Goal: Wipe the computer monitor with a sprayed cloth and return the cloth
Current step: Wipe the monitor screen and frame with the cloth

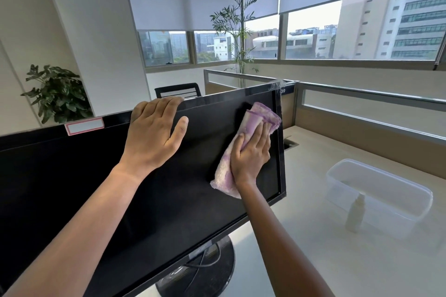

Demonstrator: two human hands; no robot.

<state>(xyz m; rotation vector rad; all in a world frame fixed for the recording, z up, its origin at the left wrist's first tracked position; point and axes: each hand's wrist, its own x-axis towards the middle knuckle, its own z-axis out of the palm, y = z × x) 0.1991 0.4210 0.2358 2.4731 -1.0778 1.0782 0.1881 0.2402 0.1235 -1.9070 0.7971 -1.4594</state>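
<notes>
A black computer monitor (96, 188) with a dark screen stands on a round base on the desk, close in front of me. My left hand (154, 135) grips its top edge, fingers over the back and thumb on the screen. My right hand (251, 154) presses a folded purple and white cloth (253, 120) flat against the right part of the screen, near the right bezel. The cloth sticks out above and below the hand.
To the right on the pale desk (325, 272) stands a small white spray bottle (356, 214) in front of a clear plastic tub (391, 188). Low partitions (362, 113) border the desk. A cable runs over the monitor's base (212, 270). Plants and an office chair stand farther back.
</notes>
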